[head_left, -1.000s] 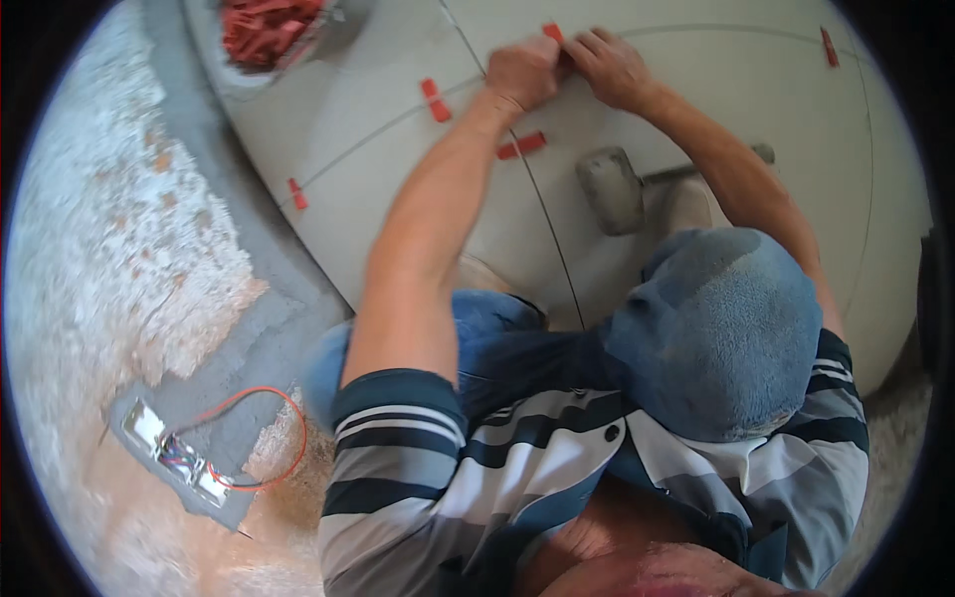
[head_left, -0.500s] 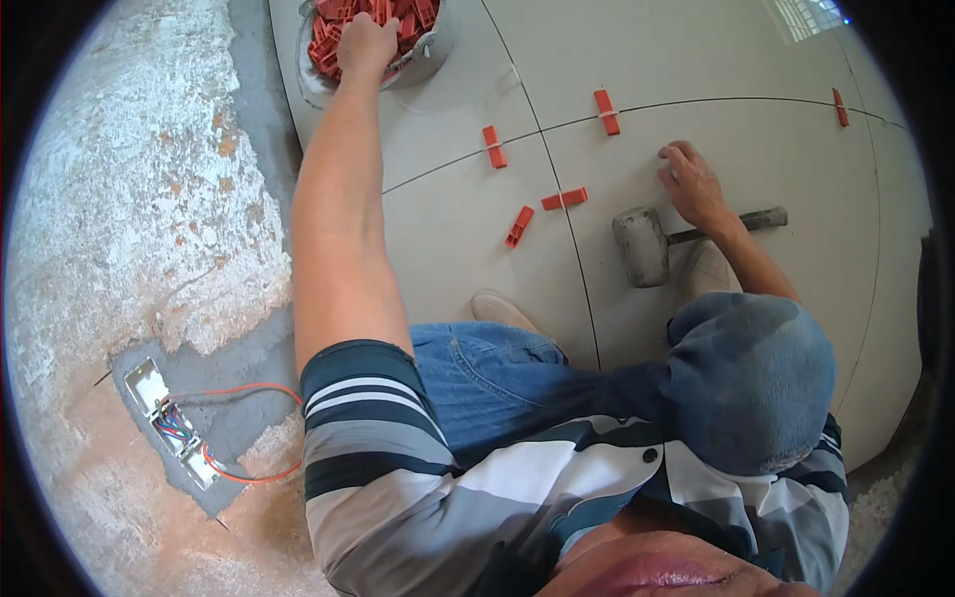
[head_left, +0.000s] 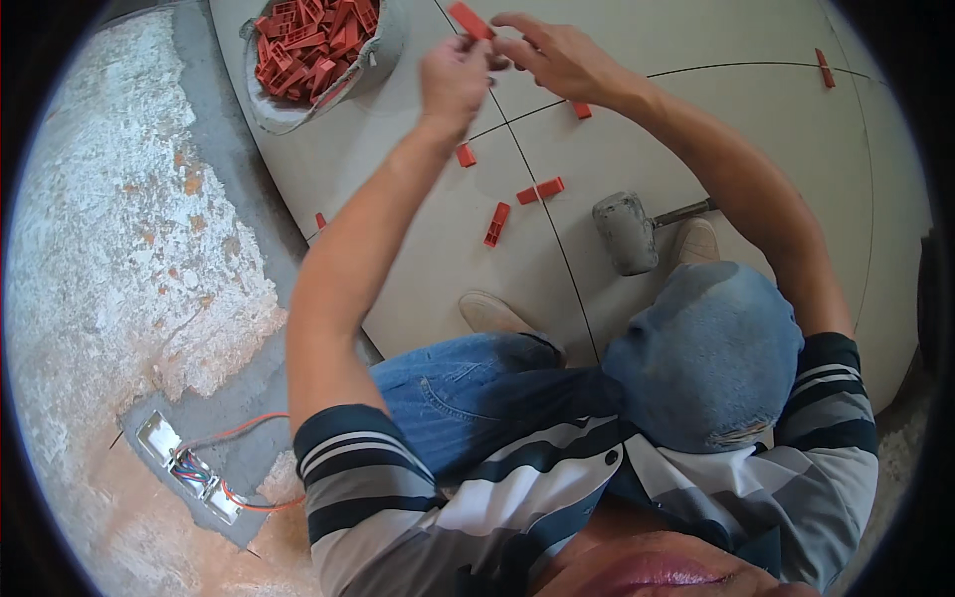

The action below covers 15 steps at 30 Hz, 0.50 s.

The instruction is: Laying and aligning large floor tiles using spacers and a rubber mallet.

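In the head view, two bare hands meet at 12 o'clock above large, glossy, pale floor tiles (head_left: 418, 269). The left hand (head_left: 456, 85) pinches one red plastic wedge (head_left: 471, 20). The right hand (head_left: 567, 62) is half curled just beside that wedge's lower end; whether it touches, I cannot tell. Six more red wedges (head_left: 540, 190) show on the tiles: two at 12 o'clock, two at 1, one far off at 2 and one at 10, some partly covered. At 11 o'clock stands one round, grey, dirt-smeared bucket (head_left: 388, 50), heaped with red wedges too jumbled to count. One grey, cylindrical-headed mallet (head_left: 625, 234) lies at 2 o'clock, its handle running under the right forearm. Two beige shoes (head_left: 492, 313) show. At 8 o'clock are two white socket boxes (head_left: 159, 438) with coloured wires and one orange cable (head_left: 239, 428).
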Tool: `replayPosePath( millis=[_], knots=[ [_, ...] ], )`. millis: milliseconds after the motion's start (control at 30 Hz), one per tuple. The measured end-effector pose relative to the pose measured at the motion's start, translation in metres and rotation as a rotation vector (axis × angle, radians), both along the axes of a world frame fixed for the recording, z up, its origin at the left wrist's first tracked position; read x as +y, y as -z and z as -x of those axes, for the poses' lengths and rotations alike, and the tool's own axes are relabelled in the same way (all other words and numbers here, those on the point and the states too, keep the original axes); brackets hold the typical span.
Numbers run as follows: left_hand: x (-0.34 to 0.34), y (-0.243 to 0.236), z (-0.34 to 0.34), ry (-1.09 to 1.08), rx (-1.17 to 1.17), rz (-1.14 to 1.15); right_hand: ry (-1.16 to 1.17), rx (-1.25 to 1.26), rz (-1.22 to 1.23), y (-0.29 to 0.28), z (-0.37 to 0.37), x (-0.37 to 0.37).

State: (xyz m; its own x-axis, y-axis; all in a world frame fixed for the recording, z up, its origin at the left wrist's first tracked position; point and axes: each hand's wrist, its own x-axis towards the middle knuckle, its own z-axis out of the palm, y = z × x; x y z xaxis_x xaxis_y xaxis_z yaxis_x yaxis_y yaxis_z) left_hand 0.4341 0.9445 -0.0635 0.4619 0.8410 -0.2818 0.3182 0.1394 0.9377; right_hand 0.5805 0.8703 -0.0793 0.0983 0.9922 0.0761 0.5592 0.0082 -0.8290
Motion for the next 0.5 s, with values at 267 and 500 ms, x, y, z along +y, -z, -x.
replayPosePath(
  millis=[267,500],
  knots=[
    [-0.022,0.061,-0.007,0.194,0.223,0.013,-0.026,-0.023,0.152,0.084,-0.029,0.015],
    [0.037,0.086,0.028,0.391,0.956,-0.367,-0.189,-0.519,0.326,0.08,-0.023,0.051]
  ],
)
